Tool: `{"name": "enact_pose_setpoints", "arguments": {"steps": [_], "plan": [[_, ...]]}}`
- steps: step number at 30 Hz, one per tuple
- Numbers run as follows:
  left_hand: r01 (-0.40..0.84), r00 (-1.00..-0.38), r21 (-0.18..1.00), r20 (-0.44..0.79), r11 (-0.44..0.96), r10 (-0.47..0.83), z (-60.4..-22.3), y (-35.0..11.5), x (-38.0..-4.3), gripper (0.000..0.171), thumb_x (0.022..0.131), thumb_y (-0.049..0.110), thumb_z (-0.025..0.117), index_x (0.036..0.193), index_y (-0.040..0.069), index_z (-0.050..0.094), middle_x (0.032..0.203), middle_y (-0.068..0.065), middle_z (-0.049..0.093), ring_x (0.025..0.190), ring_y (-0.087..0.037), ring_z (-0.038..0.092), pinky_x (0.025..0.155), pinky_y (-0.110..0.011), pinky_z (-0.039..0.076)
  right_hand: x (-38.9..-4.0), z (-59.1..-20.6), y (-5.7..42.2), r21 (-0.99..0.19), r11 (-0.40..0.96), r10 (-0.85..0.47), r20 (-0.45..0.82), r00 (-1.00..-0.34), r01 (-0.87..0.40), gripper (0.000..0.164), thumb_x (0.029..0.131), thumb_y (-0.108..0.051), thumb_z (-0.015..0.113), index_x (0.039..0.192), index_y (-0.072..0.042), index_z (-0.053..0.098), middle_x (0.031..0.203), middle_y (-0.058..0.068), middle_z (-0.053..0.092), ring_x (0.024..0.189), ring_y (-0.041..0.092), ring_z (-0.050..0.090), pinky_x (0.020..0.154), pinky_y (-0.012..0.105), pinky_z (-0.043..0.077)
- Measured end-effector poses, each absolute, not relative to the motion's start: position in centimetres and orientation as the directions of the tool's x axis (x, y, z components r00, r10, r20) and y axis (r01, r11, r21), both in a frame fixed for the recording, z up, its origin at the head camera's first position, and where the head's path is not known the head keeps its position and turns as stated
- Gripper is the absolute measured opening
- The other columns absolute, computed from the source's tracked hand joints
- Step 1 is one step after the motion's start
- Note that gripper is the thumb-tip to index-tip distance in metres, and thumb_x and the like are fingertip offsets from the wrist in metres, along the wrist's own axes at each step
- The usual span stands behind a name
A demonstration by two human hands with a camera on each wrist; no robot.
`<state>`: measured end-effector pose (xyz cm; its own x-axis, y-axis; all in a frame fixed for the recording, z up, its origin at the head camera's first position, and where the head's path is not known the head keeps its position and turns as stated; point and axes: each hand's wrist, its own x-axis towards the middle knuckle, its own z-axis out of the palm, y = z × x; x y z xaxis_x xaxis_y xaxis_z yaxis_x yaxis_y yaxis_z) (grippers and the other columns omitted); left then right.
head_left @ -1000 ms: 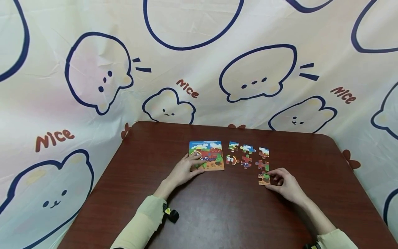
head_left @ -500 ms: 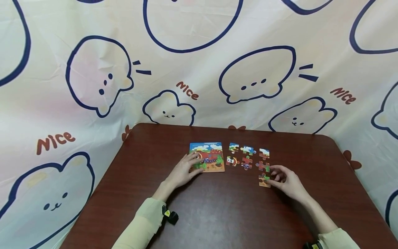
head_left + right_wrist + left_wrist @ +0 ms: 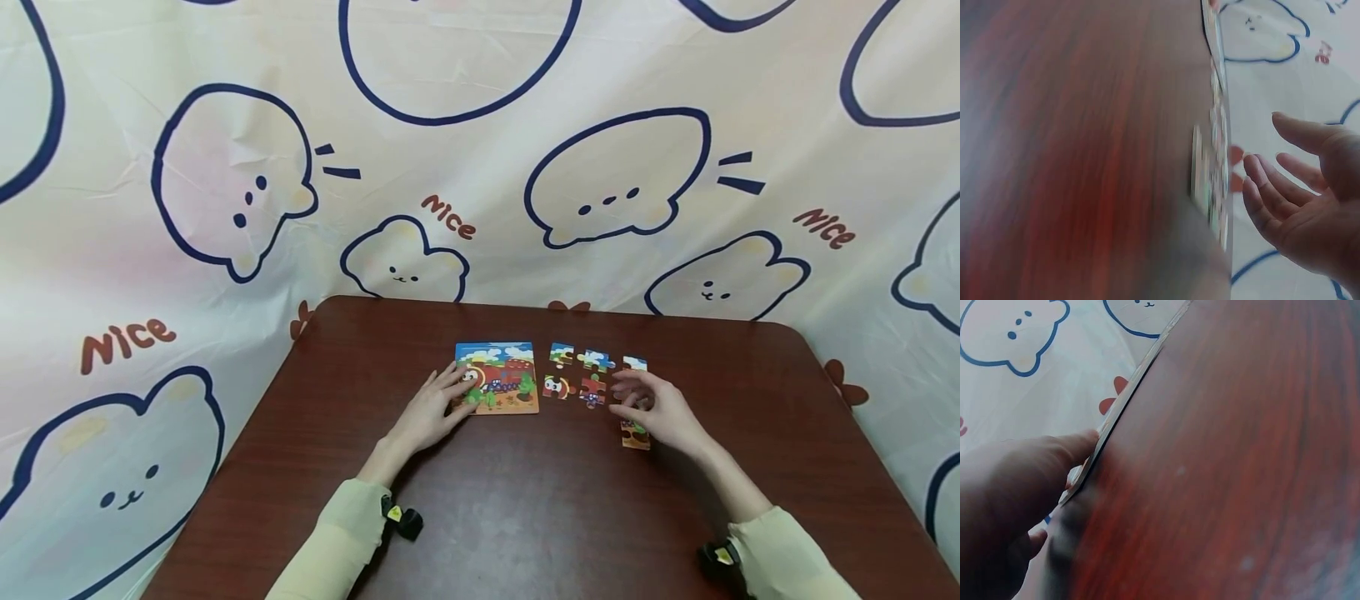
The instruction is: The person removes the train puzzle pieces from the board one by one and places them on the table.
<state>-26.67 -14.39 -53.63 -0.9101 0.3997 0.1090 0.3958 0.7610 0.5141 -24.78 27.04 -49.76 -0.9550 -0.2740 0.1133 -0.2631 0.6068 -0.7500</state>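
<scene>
In the head view my left hand (image 3: 427, 412) rests at the left side of a square picture puzzle board (image 3: 513, 379) showing a red train, clouds and cacti. Its fingertips lie on the printed face, while the thumb is by the lower edge. My right hand (image 3: 663, 412), fingers loosely bent, hovers over the right column of jigsaw pieces. Nothing shows between its fingers (image 3: 1266, 194) in the right wrist view. It hides the middle of that column; a cloud piece (image 3: 634, 364) and a sandy bottom piece (image 3: 635, 437) peek out above and below.
Between the board and the right hand lie a sky piece (image 3: 596, 361), a green-and-sky piece (image 3: 562, 354), a white-faced piece (image 3: 557, 387) and a red piece (image 3: 592, 391). The brown table (image 3: 525, 500) meets a printed cloth (image 3: 495, 192) at its far edge.
My right hand has left the bottom piece of the right column and moved up and left over the column. My left hand has drawn back slightly left, uncovering more of the board.
</scene>
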Motion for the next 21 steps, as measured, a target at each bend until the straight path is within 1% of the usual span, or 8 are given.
{"name": "enact_pose_setpoints", "arguments": {"steps": [4,7,9,13,18,21], "plan": [[0.399,-0.907,0.514,0.097,0.759,0.411,-53.6,-14.5,-26.6,0.055,0.11,0.034,0.068,0.159,0.011,0.059,0.175,-0.015,0.045,0.169,-0.036,0.031,0.138,-0.063,0.024,-25.7,-49.9,24.4,-0.767,0.573,-0.321,0.113,-0.94,-0.288,0.047,0.098,-0.009,0.084,0.139,0.006,0.067,0.124,0.024,0.079,0.086,0.008,0.071,0.073,0.023,0.057],[0.402,-0.906,0.508,0.099,0.762,0.413,-53.6,-14.5,-26.6,0.054,0.11,0.034,0.068,0.159,0.011,0.06,0.174,-0.015,0.045,0.169,-0.036,0.032,0.138,-0.062,0.024,-26.3,-50.0,22.2,-0.774,0.558,-0.351,0.107,-0.93,-0.299,0.048,0.097,-0.009,0.084,0.14,0.005,0.067,0.125,0.023,0.079,0.088,0.012,0.072,0.072,0.024,0.056],[0.402,-0.907,0.505,0.104,0.764,0.409,-53.6,-14.6,-26.6,0.054,0.11,0.033,0.069,0.158,0.011,0.061,0.173,-0.016,0.047,0.168,-0.036,0.033,0.137,-0.062,0.025,-26.7,-50.0,20.7,-0.782,0.547,-0.373,0.093,-0.923,-0.299,0.048,0.098,-0.009,0.084,0.141,0.004,0.067,0.126,0.023,0.078,0.091,0.015,0.072,0.074,0.024,0.056],[0.398,-0.909,0.505,0.108,0.766,0.402,-53.6,-14.6,-26.6,0.053,0.109,0.033,0.07,0.157,0.012,0.062,0.173,-0.015,0.048,0.168,-0.035,0.034,0.137,-0.061,0.025,-27.6,-50.3,18.2,-0.801,0.521,-0.41,0.07,-0.909,-0.296,0.046,0.099,-0.008,0.082,0.141,0.003,0.067,0.127,0.023,0.077,0.091,0.017,0.074,0.073,0.026,0.056],[0.397,-0.909,0.506,0.101,0.765,0.405,-53.7,-14.6,-26.7,0.054,0.11,0.035,0.069,0.158,0.012,0.062,0.173,-0.014,0.048,0.168,-0.034,0.034,0.137,-0.061,0.026,-28.2,-51.0,16.2,-0.824,0.492,-0.433,0.048,-0.9,-0.281,0.045,0.099,-0.006,0.081,0.141,0.003,0.067,0.128,0.024,0.076,0.091,0.016,0.074,0.069,0.026,0.054],[0.399,-0.907,0.508,0.1,0.763,0.408,-53.8,-14.6,-26.7,0.054,0.11,0.035,0.069,0.158,0.012,0.062,0.173,-0.014,0.048,0.168,-0.034,0.034,0.137,-0.061,0.026,-28.3,-51.2,15.5,-0.836,0.481,-0.437,0.031,-0.899,-0.263,0.045,0.1,-0.006,0.08,0.141,0.004,0.067,0.129,0.026,0.076,0.091,0.017,0.073,0.069,0.026,0.055]]}}
